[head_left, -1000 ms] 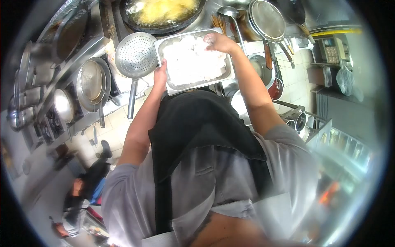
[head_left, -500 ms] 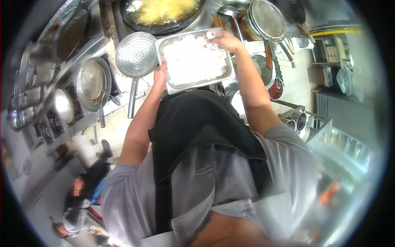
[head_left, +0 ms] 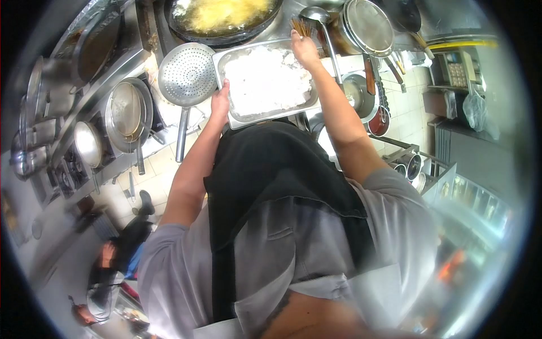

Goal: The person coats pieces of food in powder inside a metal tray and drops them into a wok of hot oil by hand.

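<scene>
A rectangular metal tray [head_left: 261, 118] heaped with white flour-like powder [head_left: 262, 82] is held level before my apron. My left hand [head_left: 221, 101] grips its left edge, thumb on the rim and fingers hidden underneath. My right hand [head_left: 305, 51] is at the tray's far right corner, next to a brown bristle brush [head_left: 300, 27]. Its thumb points away from me; the other fingers hardly show, and I cannot see anything in them. Pale lumps lie in the powder on the right. Beyond the tray, a black wok [head_left: 226, 40] holds bubbling yellow frying food [head_left: 228, 14].
A perforated skimmer [head_left: 187, 73] lies left of the tray. A ladle [head_left: 314, 15] and round strainers [head_left: 370, 28] are at the far right. More strainers [head_left: 125, 110] sit over the left stove. Another person [head_left: 107, 282] is at lower left.
My right hand has moved from over the tray's far right corner outward, beside the brush. The whitish coated piece in its fingers no longer shows. The tray and left hand have barely moved.
</scene>
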A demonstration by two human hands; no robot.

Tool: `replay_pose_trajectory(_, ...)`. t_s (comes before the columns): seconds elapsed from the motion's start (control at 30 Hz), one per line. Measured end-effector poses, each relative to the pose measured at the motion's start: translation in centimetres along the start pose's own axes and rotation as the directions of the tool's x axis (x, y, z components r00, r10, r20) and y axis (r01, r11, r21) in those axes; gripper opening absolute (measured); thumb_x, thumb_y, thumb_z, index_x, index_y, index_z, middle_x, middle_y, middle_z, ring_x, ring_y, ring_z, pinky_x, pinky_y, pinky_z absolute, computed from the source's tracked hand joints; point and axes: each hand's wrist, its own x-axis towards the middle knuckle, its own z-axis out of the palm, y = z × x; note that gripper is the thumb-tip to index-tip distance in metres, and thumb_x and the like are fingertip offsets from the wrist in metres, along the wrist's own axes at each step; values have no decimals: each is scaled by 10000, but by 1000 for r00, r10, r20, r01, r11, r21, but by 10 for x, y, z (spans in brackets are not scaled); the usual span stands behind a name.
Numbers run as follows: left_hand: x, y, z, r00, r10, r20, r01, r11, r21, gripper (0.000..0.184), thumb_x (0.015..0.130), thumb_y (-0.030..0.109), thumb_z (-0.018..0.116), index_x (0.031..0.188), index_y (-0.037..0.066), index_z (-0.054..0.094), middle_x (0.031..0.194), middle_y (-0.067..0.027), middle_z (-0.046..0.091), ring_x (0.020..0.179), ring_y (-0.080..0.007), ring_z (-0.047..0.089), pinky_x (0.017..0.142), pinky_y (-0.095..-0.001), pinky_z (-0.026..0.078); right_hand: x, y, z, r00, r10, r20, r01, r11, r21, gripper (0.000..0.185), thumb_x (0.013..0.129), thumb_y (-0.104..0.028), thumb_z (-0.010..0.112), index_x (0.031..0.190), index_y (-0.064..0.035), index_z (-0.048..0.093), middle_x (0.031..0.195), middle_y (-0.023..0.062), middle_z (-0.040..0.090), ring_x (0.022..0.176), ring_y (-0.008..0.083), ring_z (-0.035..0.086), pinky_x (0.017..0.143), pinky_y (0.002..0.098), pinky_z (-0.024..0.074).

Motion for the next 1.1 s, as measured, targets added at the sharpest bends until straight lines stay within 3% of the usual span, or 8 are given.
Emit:
replay_pose_trajectory(0.1, 10, -8, -4, 1000, -20, 0, 20, 1000, 6, 672, 937, 470, 601, 1200, -145, 541, 1152, -183, 614, 1024, -233, 584, 900, -348, 465, -8, -13, -5, 986, -123, -111, 85, 952, -294, 708, 899, -632, 502, 861, 52, 681, 846, 227, 684, 858, 346, 670, 835, 396, 507)
replay_pose_trajectory(0.3, 5, -4, -2, 1000, -10, 1, 10, 1000, 18, 681, 936, 472, 601, 1214, -146, 535, 1163, -185, 611, 1021, -227, 583, 896, -343, 465, -11, -4, -20, 924, -260, 279, 369, 796, -479, 512, 927, -477, 531, 1115, -20, 665, 1093, 241, 662, 1040, 383, 631, 928, 436, 480)
replay_pose_trajectory(0.4, 3, -5, 0, 1000, 20, 2, -20, 1000, 13, 676, 937, 475, 599, 1206, -143, 541, 1138, -182, 618, 1007, -223, 587, 879, -342, 473, -3, 12, -9, 657, -413, 631, 754, 337, -565, 270, 907, -204, 527, 1084, -64, 677, 1122, 167, 666, 1070, 349, 618, 930, 447, 489)
replay_pose_trajectory(0.6, -4, 3, 4, 1000, 10, 6, -10, 1000, 1, 660, 936, 482, 599, 1175, -133, 567, 1082, -173, 637, 970, -207, 599, 853, -340, 486, -27, -11, -12, 756, -229, 613, 654, 279, -703, 235, 876, -143, 552, 1016, 4, 671, 1075, 180, 680, 1127, 321, 602, 964, 424, 479)
replay_pose_trajectory(0.73, -4, 2, 4, 1000, 14, -23, -14, 1000, 14, 645, 938, 479, 598, 1146, -132, 579, 1061, -163, 646, 929, -201, 617, 823, -331, 500, -7, 6, -17, 667, -271, 694, 743, 308, -594, 341, 885, -201, 581, 1128, 30, 641, 1161, 217, 649, 1167, 342, 579, 991, 409, 461)
replay_pose_trajectory(0.83, -18, 15, 11, 999, 21, -38, -20, 999, 30, 640, 940, 478, 594, 1133, -132, 584, 1052, -159, 649, 912, -202, 624, 810, -328, 504, -4, 14, -21, 745, -450, 492, 657, 621, -427, 501, 896, -285, 610, 1262, 55, 565, 1236, 259, 603, 1193, 355, 562, 1015, 394, 440)
replay_pose_trajectory(1.03, -5, 4, 5, 999, 15, -28, -14, 1000, 21, 644, 945, 480, 584, 1135, -135, 586, 1048, -165, 651, 926, -212, 618, 828, -339, 495, -33, -5, -29, 794, -252, 553, 416, 889, -192, 725, 852, -432, 679, 1340, 69, 491, 1331, 247, 547, 1241, 358, 520, 1032, 384, 410)
replay_pose_trajectory(1.1, -5, 4, 5, 999, 19, -31, -18, 999, 41, 646, 945, 479, 583, 1141, -137, 584, 1053, -169, 649, 936, -216, 615, 835, -344, 493, -26, 0, -19, 640, -82, 764, 299, 942, -150, 713, 811, -463, 715, 1260, 70, 564, 1267, 245, 594, 1184, 365, 564, 998, 395, 432)
